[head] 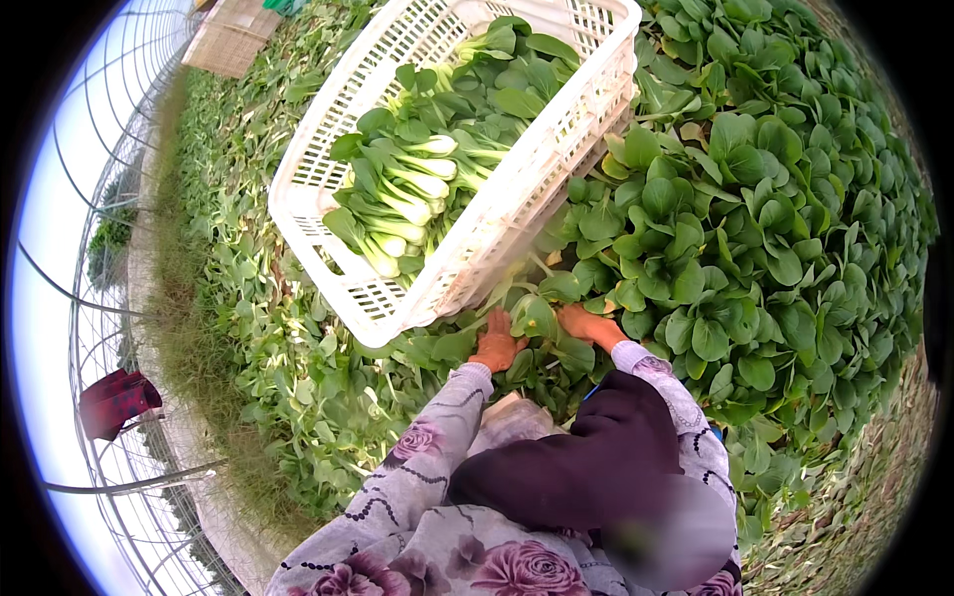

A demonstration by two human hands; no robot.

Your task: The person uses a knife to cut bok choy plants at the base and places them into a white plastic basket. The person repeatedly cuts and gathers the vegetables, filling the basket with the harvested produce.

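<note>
My left hand (498,343) is among green leaves just below the near corner of a white plastic crate (522,216). Its thumb stands away from the fingers, and no object shows in it. To its right, my right hand (585,325) reaches into the base of the bok choy plants (700,261), its fingertips hidden by foliage. A leafy bok choy plant (534,316) stands between the two hands. Inside the crate lie several cut bok choy heads (406,197), the nearer ones with pale stems pointing down to the right.
Trimmed leaves (276,328) litter the ground left of the crate. Farther left run dry grass (182,298) and a greenhouse's metal frame (82,298), with a red checked garment (119,402) hung on it. A woven tan container (232,37) stands at the upper left.
</note>
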